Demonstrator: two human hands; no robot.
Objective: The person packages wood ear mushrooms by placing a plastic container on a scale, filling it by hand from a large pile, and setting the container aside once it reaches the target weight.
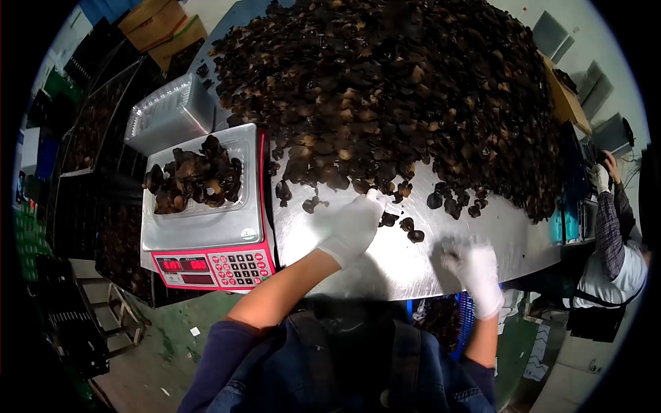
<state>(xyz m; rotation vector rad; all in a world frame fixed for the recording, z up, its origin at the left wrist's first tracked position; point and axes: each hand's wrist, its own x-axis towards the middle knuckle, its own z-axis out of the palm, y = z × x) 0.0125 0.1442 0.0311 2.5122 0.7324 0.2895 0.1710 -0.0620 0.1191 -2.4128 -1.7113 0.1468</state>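
- Head view, starting closest to me: blue denim sleeves pushed up and both hands in white knit gloves, out over the shiny steel tabletop.
- My right hand in its white glove lies low near the table's front edge. It's motion-blurred, so I cannot tell whether the fingers are closed on anything or just spread flat.
- My left hand in its white glove reaches further in, fingers loosely apart, fingertips right at the fringe of the loose pieces; I see nothing clamped in it.
- Just beyond those fingertips, a few stray dark, wrinkled dried mushroom pieces lie scattered on bare metal, apart from the main mass.
- Off to my left, the grey electronic scale with a red keypad front has its display lit; the digits are too small for me to read.
- On the scale pan sits a clear shallow plastic tray, holding a modest dark clump of mushroom. I'd judge this portion partly filled, not heaped.
- Behind the scale, a stack of empty clear plastic trays sits close by.
- Farthest back, the huge dark heap of dried mushroom covers most of the table. By my reckoning, plenty is left.
- At the far right edge, another person in a checked sleeve works at a separate station.
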